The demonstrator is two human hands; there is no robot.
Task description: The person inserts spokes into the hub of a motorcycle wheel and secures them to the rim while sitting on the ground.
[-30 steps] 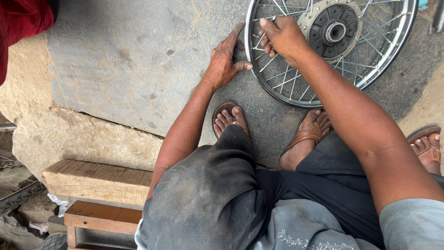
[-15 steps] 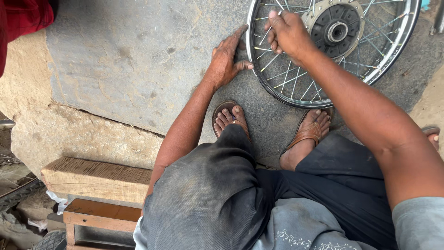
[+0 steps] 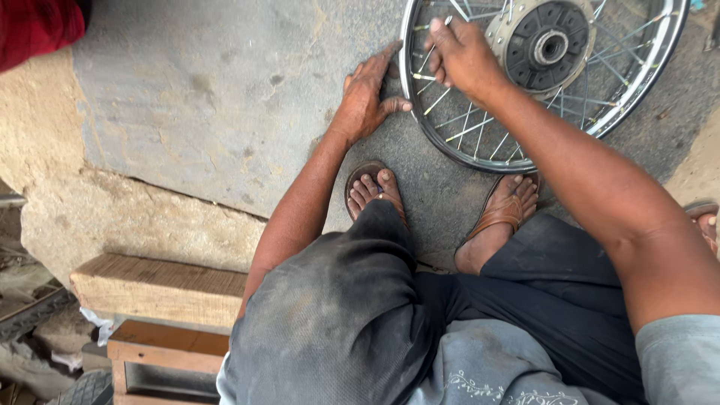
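Since a second ago the right hand (image 3: 465,56) has slid a little along the spokes (image 3: 457,124) toward the upper rim, while the left hand (image 3: 367,101) has stayed planted in the same place. The spoked wheel (image 3: 431,131) lies flat on the grey stone slab (image 3: 210,97), only partly in view at the top right, its dark hub (image 3: 551,41) just beyond the right knuckles. The right grip is narrow, fingertips pinched at a spoke near the rim; what exactly sits between them is too small to tell. The left grip is wide, palm and spread fingers pressed on the slab just outside the rim, thumb touching the rim's edge.

Both feet in brown sandals (image 3: 510,210) rest on the slab just below the wheel, the right one's toes touching the rim. The person's dark trousers (image 3: 337,315) fill the lower middle. A wooden plank (image 3: 157,289) and a wooden box frame (image 3: 165,360) sit at lower left, beside rough sandy stone (image 3: 112,217). Red cloth (image 3: 37,26) shows in the upper left corner. Another sandalled foot (image 3: 705,221) peeks in at the right edge.
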